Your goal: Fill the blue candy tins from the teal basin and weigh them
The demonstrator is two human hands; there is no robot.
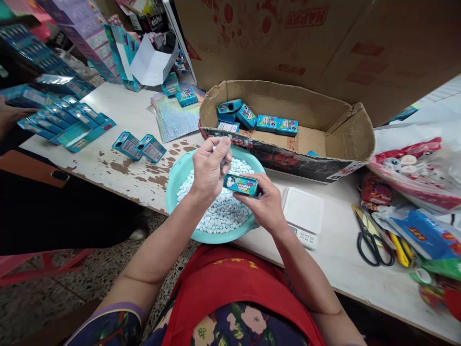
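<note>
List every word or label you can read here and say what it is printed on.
"CARAMELO MACIZO": small teal box held in the right hand.
"HAPPY", upside down: big cardboard carton at the back.
Teal boxes in the open carton and on the table: print too small to read.

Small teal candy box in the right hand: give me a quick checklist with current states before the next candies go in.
1. Small teal candy box held firmly in the right hand, over the basin: ok.
2. Box opening facing the left hand: cannot tell; a white spot shows at its left end.
3. Left hand holding candies: ok, closed with something white at the fingertips, above the box.
4. Round teal plastic basin stocked with small white candies: ok.
5. Brown cardboard carton behind the basin has room: ok, only a few teal boxes inside.
6. White digital scale free: ok, nothing on it.
</note>
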